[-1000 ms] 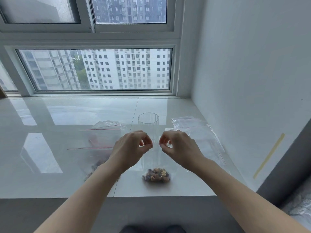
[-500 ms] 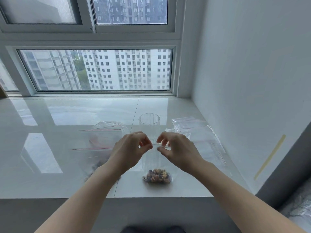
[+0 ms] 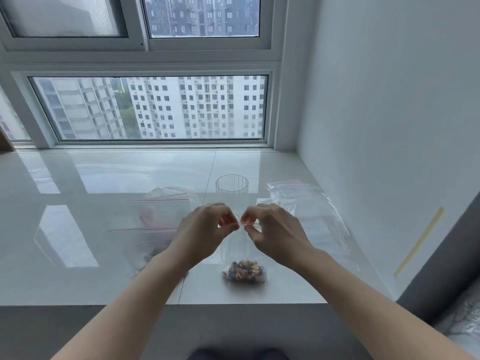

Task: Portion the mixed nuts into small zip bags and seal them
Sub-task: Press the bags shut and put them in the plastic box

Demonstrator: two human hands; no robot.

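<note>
A small clear zip bag [image 3: 240, 252] hangs upright over the windowsill, with a portion of mixed nuts [image 3: 244, 271] at its bottom resting on the sill. My left hand [image 3: 206, 231] pinches the left part of the bag's top strip between thumb and fingers. My right hand [image 3: 271, 228] pinches the same strip just to the right. The two hands are nearly touching at the middle of the strip. The strip itself is mostly hidden by my fingers.
A clear ribbed glass [image 3: 232, 187] stands just behind the hands. To the left lie larger zip bags [image 3: 158, 216] with red strips, one holding nuts. Empty small bags [image 3: 301, 201] lie at the right near the wall. The white sill's front edge [image 3: 161, 304] runs below the bag.
My right hand has slid left along the top strip toward my left hand, closing the gap between them. The bag of nuts stays in place.
</note>
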